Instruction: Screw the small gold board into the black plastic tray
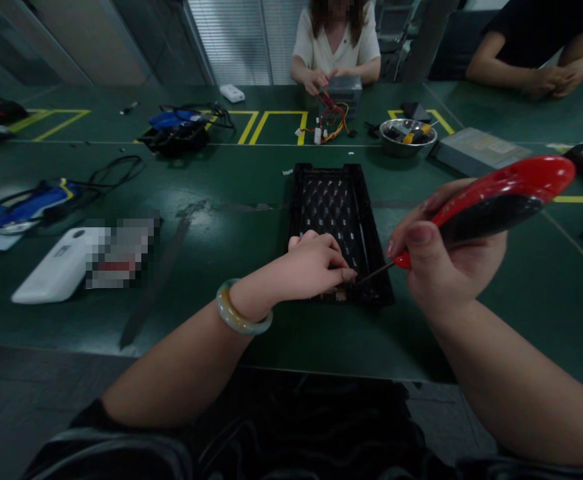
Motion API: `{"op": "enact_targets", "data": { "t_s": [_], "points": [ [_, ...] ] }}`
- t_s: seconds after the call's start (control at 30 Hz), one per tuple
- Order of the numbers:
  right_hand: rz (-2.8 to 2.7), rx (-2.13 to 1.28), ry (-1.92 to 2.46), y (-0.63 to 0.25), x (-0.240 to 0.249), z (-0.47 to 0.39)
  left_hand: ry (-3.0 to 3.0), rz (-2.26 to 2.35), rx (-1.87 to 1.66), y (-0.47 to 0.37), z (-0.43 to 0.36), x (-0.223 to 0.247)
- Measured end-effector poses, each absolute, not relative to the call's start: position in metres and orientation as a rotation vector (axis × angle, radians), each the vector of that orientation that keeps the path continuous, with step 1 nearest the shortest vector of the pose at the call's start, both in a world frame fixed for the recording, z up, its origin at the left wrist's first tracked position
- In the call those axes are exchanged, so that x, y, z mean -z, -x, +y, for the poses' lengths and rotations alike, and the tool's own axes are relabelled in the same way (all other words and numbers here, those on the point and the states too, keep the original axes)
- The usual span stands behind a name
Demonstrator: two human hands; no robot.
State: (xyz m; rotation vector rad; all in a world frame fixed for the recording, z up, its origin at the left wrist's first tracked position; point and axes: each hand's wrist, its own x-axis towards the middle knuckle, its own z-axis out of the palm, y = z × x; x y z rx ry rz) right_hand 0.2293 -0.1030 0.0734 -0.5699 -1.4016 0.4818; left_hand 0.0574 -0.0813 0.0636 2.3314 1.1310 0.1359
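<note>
A black plastic tray-like frame [328, 207] with rows of small light pieces lies on the green table. My right hand [446, 260] is wrapped round a red and black screwdriver [508, 193], its shaft pointing left and down to the frame's near end. My left hand [321, 263], with a jade-like bangle on the wrist, rests over the near part of the frame. Its fingers are bent together near the screwdriver's tip; whatever they pinch there is too small to make out. Brownish metallic parts show just below those fingers.
On the left of the green table [211, 267] lie a white device [54, 267] and blue tools with cables [34, 203]. A metal bowl [406, 148] and grey box [481, 152] stand behind. Across, a person [338, 47] handles a wired metal unit [346, 93]; another person's arms rest right.
</note>
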Motion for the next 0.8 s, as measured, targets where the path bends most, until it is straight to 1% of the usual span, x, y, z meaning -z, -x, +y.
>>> {"op": "enact_targets", "data": {
  "t_s": [0.2,0.3,0.43,0.6,0.8],
  "points": [
    [-1.428,-0.492,0.468,-0.230,-0.071,-0.104,-2.454,0.939,-0.160,-0.047,-0.078,-0.073],
    [-1.411,-0.571,0.448,-0.229,-0.072,-0.106,-2.534,0.806,-0.158,-0.041,-0.077,-0.077],
    [-1.361,-0.676,0.410,-0.230,-0.071,-0.108,-2.572,0.777,-0.135,-0.038,-0.077,-0.078],
    [-1.495,-0.550,0.507,-0.235,-0.065,-0.106,-2.562,0.807,-0.156,-0.039,-0.078,-0.075],
    [-1.563,-0.495,0.604,-0.237,-0.061,-0.104,-2.563,0.803,-0.214,-0.040,-0.078,-0.072]
  ]
}}
